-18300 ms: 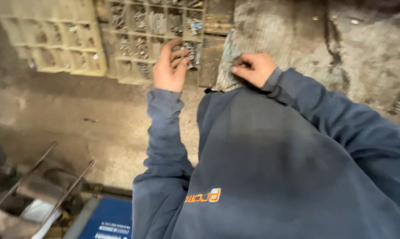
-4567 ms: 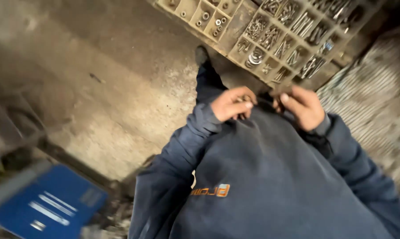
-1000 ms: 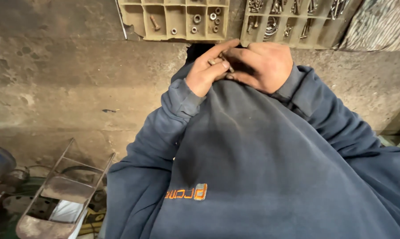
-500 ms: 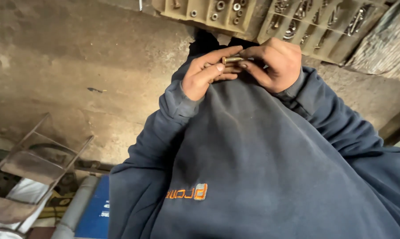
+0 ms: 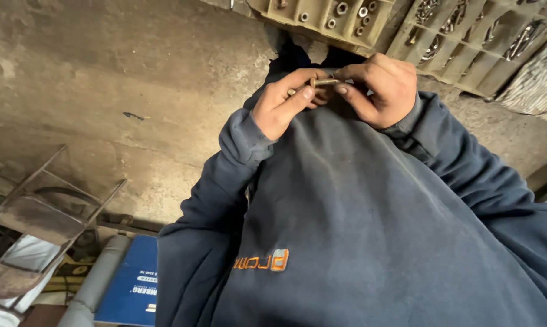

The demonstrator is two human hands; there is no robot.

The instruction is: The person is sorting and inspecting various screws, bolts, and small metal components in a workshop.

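Observation:
A small brass-coloured bolt [image 5: 323, 82] lies level between my two hands, just above my dark blue sweatshirt [image 5: 370, 230]. My left hand [image 5: 283, 104] pinches its left end with thumb and forefinger. My right hand [image 5: 379, 89] pinches the other end, its fingers curled over. Whether a nut sits on the bolt I cannot tell. Beyond my hands, on the concrete floor [image 5: 134, 85], lie two beige compartment trays: one [image 5: 322, 18] with several nuts and washers, the other [image 5: 467, 42] with several bolts and screws.
A rusty metal frame [image 5: 43, 212] stands at the lower left, over white cloth. A grey pipe [image 5: 98, 281] and a blue box [image 5: 134, 284] lie beside my left sleeve. Ribbed grey sheeting [image 5: 537, 85] lies at the far right.
My hands were earlier reaching into the trays on the floor; now both are together at my chest on the bolt. Over the last second they have shifted only slightly while the view tilted.

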